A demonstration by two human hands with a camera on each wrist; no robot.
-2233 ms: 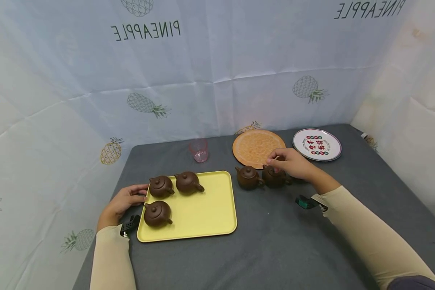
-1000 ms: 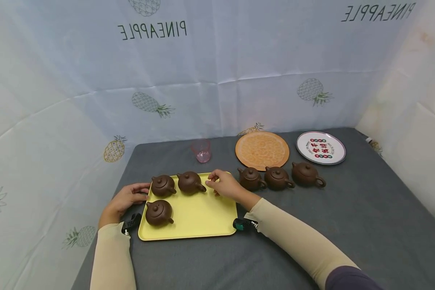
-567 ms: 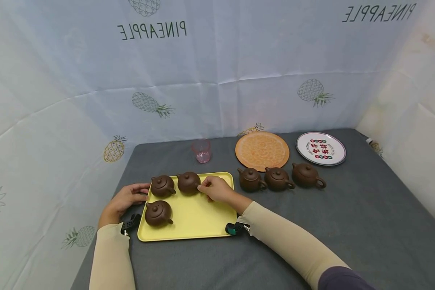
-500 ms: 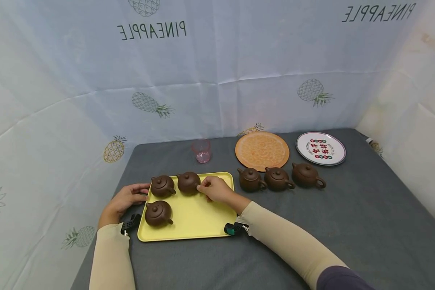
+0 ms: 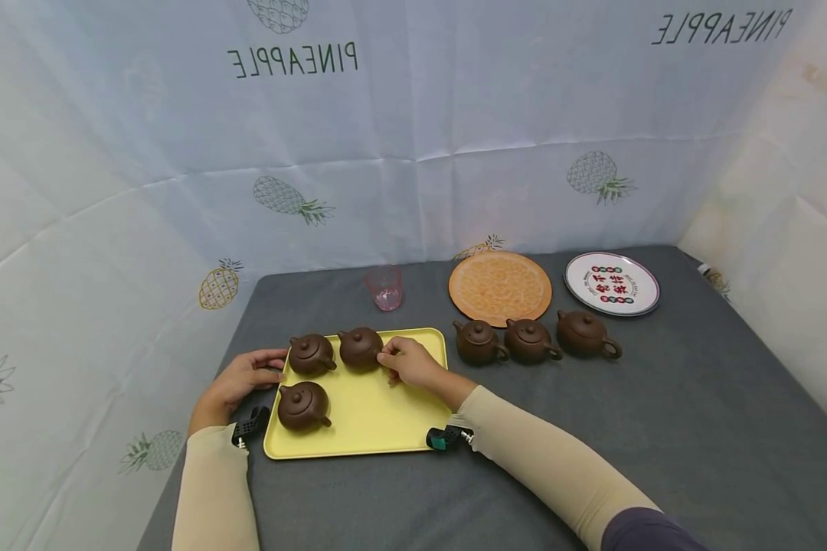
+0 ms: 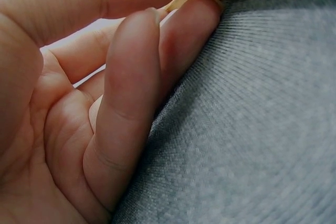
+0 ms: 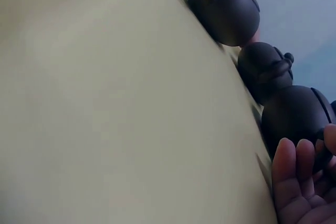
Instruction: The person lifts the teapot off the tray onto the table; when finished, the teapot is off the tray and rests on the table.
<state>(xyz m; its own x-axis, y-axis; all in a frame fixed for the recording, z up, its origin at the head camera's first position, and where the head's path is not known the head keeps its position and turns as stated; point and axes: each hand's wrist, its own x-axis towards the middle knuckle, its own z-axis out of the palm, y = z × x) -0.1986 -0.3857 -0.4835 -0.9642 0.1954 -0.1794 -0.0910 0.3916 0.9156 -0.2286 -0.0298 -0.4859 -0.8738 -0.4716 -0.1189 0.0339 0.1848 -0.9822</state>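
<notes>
Evidently, right hand pinches pot by its handle, on tray. Left hand touches tray; whether its fingers pinch, cannot tell. Risk: handle-only hold could let pot swing, clipping corner pot just beside.

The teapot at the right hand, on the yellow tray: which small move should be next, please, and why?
Perhaps lift this teapot slightly, straight up: the right hand has its grip on the handle, the left hand touches the edge of the yellow tray, and another teapot stands close beside it, so moving sideways might knock that one.
</notes>
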